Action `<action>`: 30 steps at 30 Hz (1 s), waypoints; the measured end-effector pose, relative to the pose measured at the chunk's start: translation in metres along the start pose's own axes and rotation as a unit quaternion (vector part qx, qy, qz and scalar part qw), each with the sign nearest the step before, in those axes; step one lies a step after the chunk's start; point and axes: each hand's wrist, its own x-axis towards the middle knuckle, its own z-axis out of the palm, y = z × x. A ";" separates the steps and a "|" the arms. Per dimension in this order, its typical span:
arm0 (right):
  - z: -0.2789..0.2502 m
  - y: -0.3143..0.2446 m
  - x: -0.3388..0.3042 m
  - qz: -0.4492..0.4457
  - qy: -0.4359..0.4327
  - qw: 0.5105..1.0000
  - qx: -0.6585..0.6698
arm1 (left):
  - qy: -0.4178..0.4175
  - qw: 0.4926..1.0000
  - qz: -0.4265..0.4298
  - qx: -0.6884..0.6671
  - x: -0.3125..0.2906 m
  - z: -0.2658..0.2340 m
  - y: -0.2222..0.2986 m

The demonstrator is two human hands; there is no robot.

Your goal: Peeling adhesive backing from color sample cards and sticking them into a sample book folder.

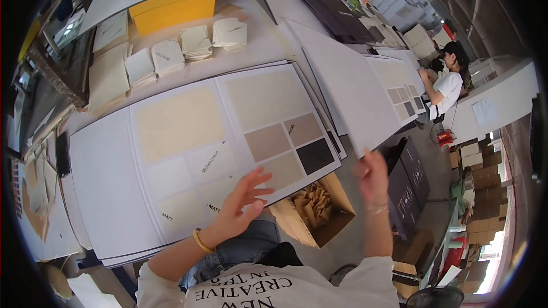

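Observation:
A large white sample board (103, 188) lies opened out on the table before me. Cream, white, beige, taupe and black swatches are set in rows on its middle and right panels. Over the lower part of the board is my left hand (242, 202), its fingers spread and nothing held in them. My right hand (372, 177) is raised past the board's right side, by the near corner of a big pale panel (357, 94). Its fingers are bent but smeared by motion, so whether they touch that panel cannot be made out.
Stacks of cream swatch cards (196, 43) stand beyond the board, before a yellow box (174, 10). An opened carton (337, 222) with brown paper pieces sits below the table edge. Dark folders (334, 14) lie at the back. A co-worker (448, 88) is at the right.

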 end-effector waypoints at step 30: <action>0.081 0.095 -0.065 0.447 -0.414 0.708 -0.358 | 0.522 0.705 -0.291 0.383 -0.347 -0.250 0.030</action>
